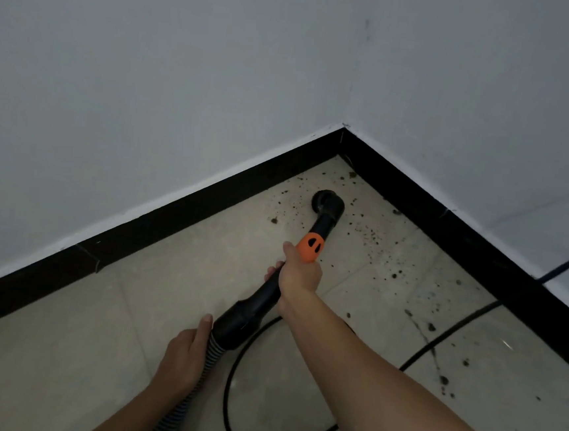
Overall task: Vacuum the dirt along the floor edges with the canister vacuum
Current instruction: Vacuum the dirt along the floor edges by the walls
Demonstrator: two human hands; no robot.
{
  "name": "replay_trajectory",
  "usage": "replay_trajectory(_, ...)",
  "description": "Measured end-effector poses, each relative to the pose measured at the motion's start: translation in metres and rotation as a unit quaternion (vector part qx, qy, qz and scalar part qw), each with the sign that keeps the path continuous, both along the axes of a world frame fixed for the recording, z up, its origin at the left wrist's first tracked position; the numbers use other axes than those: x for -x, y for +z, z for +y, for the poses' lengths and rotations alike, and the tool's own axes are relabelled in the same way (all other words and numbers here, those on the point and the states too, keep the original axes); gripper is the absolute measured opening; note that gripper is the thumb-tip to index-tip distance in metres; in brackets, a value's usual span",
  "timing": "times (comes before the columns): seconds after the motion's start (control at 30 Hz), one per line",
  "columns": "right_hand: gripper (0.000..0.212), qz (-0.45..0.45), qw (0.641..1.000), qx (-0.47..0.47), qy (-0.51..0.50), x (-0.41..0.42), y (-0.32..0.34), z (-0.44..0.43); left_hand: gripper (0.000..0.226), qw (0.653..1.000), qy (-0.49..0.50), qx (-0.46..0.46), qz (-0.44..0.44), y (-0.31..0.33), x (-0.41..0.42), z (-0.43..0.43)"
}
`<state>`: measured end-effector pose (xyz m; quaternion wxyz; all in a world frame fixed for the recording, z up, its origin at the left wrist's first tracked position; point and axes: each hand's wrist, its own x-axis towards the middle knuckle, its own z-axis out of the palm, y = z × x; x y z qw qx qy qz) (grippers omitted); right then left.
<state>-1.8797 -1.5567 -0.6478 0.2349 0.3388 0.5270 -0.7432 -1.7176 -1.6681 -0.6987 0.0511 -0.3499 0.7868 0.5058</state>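
A black vacuum wand [262, 299] with an orange collar [310, 247] points toward the room corner. Its round black nozzle [327, 203] rests on the beige tiled floor [92, 353] close to the corner. My right hand [300, 273] grips the wand just below the orange collar. My left hand [185, 354] holds the ribbed grey hose [187, 402] where it joins the wand's black cuff. Dark specks of dirt [377, 237] lie scattered around the nozzle and along the right floor edge.
Black skirting [159, 218] runs along both white walls and meets at the corner [343, 131]. A black power cord [437, 345] loops over the floor at the right and under my right arm. More dirt [444, 380] lies on the right tiles.
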Motion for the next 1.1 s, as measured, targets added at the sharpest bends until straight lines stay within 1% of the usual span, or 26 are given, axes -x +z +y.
replay_trajectory(0.1, 0.019, -0.003, 1.0, 0.029, -0.005, -0.008, -0.006, 0.016, 0.06, 0.999, -0.018, 0.04, -0.012, -0.001, 0.002, -0.004)
replay_trajectory(0.2, 0.017, -0.014, 0.999, 0.037, 0.002, -0.019, 0.004, 0.021, 0.058, 0.998, -0.025, 0.053, -0.018, 0.005, -0.009, -0.007)
replay_trajectory(0.33, 0.018, -0.012, 0.999, 0.039, 0.019, -0.043, 0.002, -0.003, 0.056, 0.997, -0.01, 0.077, -0.014, 0.009, -0.032, -0.029)
replay_trajectory(0.43, 0.021, -0.02, 0.998, 0.053, 0.037, -0.063, 0.005, -0.031, 0.061, 0.996, 0.011, 0.093, 0.004, 0.016, -0.059, -0.046)
replay_trajectory(0.57, 0.029, -0.047, 0.995, 0.078, 0.049, -0.076, 0.017, -0.056, 0.075, 0.995, 0.029, 0.093, 0.03, 0.025, -0.081, -0.06)
replay_trajectory(0.67, 0.027, -0.043, 0.994, 0.08, 0.068, -0.067, 0.018, -0.056, 0.075, 0.992, 0.016, 0.103, 0.067, 0.024, -0.074, -0.061)
replay_trajectory(0.77, 0.022, -0.026, 0.995, 0.06, 0.075, -0.051, 0.02, -0.048, 0.075, 0.995, -0.007, 0.055, 0.079, 0.025, -0.057, -0.048)
replay_trajectory(0.83, 0.021, -0.015, 0.996, 0.04, 0.074, -0.04, 0.024, -0.043, 0.071, 0.996, -0.024, 0.029, 0.082, 0.025, -0.047, -0.039)
replay_trajectory(0.97, 0.021, 0.007, 0.998, 0.007, 0.061, -0.017, 0.025, -0.044, 0.057, 0.992, -0.102, 0.032, 0.072, 0.027, -0.029, -0.034)
replay_trajectory(1.03, 0.021, 0.008, 0.998, 0.0, 0.066, -0.017, 0.023, -0.049, 0.045, 0.988, -0.13, 0.062, 0.049, 0.024, -0.029, -0.041)
replay_trajectory(1.1, 0.021, 0.001, 0.998, 0.005, 0.069, -0.027, 0.019, -0.053, 0.04, 0.985, -0.145, 0.095, 0.021, 0.02, -0.036, -0.05)
